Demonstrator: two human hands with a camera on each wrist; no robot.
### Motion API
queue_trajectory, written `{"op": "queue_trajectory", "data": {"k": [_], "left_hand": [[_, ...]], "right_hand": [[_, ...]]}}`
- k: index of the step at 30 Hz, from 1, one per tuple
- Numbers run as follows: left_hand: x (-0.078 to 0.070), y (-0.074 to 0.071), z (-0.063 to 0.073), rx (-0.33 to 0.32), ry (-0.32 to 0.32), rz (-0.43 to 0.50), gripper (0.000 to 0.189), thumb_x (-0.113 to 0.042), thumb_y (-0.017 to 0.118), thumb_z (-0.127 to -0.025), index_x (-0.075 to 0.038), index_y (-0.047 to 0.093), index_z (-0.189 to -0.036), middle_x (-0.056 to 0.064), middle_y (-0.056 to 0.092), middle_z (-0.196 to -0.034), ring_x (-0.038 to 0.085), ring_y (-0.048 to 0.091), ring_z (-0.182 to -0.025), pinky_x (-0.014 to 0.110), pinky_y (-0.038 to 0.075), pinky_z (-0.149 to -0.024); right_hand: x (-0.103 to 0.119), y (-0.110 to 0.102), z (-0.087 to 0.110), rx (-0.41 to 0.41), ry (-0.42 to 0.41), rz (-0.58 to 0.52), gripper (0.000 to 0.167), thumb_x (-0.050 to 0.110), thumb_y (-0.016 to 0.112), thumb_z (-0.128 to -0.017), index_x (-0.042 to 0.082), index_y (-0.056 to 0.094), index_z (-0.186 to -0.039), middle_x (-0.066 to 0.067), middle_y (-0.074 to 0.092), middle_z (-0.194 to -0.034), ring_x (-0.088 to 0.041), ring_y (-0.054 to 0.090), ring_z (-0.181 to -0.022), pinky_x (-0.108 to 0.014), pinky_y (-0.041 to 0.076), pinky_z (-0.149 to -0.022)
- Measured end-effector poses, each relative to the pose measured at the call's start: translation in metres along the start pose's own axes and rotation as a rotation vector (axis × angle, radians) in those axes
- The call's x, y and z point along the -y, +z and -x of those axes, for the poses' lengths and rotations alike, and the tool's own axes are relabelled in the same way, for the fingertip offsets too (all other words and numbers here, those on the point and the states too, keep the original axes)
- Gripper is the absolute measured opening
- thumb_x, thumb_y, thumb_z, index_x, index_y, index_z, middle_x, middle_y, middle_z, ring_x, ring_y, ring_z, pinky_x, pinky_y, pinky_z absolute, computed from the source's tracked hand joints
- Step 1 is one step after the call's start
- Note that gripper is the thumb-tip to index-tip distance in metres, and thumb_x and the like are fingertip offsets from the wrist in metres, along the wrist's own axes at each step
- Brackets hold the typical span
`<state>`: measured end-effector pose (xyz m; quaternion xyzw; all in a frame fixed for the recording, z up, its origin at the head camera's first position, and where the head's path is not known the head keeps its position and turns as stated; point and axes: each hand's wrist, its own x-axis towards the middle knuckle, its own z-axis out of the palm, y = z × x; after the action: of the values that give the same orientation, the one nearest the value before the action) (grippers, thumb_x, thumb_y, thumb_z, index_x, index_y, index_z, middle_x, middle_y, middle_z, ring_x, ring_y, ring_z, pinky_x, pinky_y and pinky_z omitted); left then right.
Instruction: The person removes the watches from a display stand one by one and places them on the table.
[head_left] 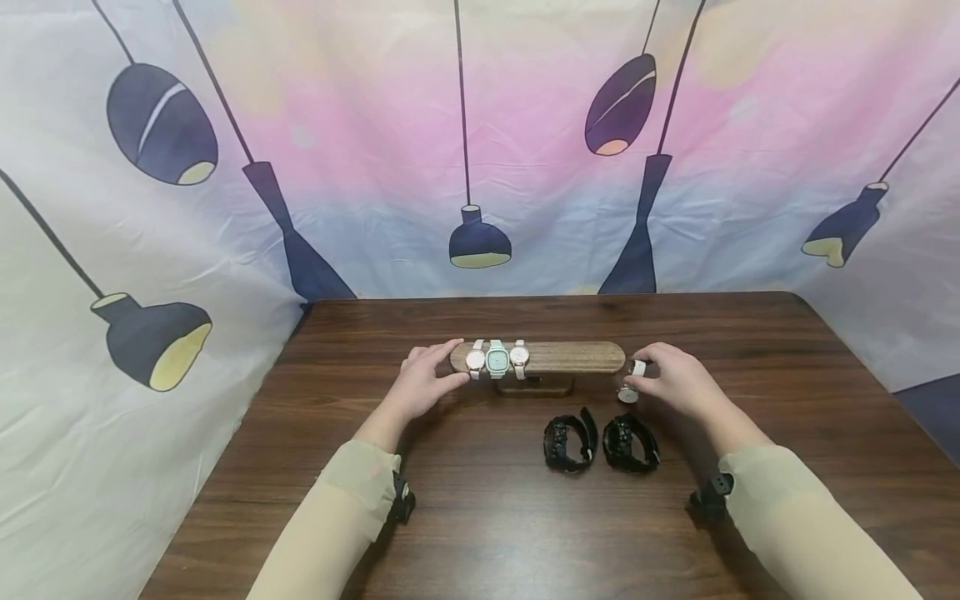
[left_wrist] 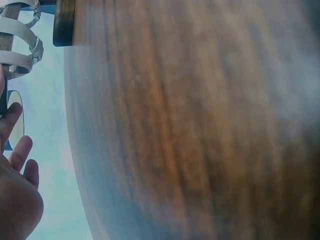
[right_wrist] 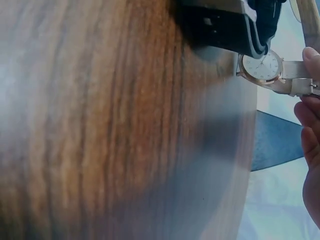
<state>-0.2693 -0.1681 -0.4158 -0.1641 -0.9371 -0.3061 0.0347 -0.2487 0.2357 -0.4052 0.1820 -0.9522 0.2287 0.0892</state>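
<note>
My left hand [head_left: 415, 385] grips the left end of a wooden watch stand [head_left: 573, 357], thumb at the front and a finger behind. Three watches circle the bar near that end: a white-strapped one [head_left: 476, 359], a square mint-green one [head_left: 498, 361] and another white-strapped one [head_left: 519, 356]. Just off the bar's right end, my right hand [head_left: 678, 379] pinches a white-strapped wristwatch [head_left: 627, 395] by its band. The right wrist view shows its round white dial [right_wrist: 262, 66] with a rose-gold rim hanging below the fingers. In the left wrist view several fingers [left_wrist: 21, 152] stand out loosely.
Two black watches [head_left: 568, 443] [head_left: 631, 442] stand on their sides on the brown wooden table [head_left: 450, 542], in front of the stand's right half. A cloth backdrop [head_left: 405, 150] printed with lamps hangs behind the table's far edge.
</note>
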Motion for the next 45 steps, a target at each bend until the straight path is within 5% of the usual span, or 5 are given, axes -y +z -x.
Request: {"op": "queue_trajectory", "data": {"k": [15, 45], "left_hand": [[0.001, 0.001, -0.001, -0.013, 0.018, -0.008, 0.062, -0.04, 0.064, -0.087, -0.017, 0.044, -0.141, 0.009, 0.049, -0.137, 0.031, 0.039, -0.12, 0.052, 0.025, -0.1], [0.001, 0.001, -0.001, -0.01, 0.01, -0.002, 0.062, -0.04, 0.064, -0.087, -0.019, 0.044, -0.142, 0.01, 0.049, -0.137, 0.031, 0.038, -0.121, 0.053, 0.025, -0.1]], "right_hand": [[-0.007, -0.014, 0.02, -0.065, 0.011, -0.015, 0.03, 0.031, 0.074, -0.081, 0.007, 0.067, -0.098, -0.006, 0.064, -0.096, -0.022, 0.058, -0.083, -0.043, 0.046, -0.07], [-0.015, -0.03, 0.058, 0.129, 0.056, -0.053, 0.026, 0.03, 0.073, -0.081, 0.009, 0.065, -0.094, 0.007, 0.059, -0.08, -0.007, 0.055, -0.073, -0.029, 0.046, -0.063]]}}
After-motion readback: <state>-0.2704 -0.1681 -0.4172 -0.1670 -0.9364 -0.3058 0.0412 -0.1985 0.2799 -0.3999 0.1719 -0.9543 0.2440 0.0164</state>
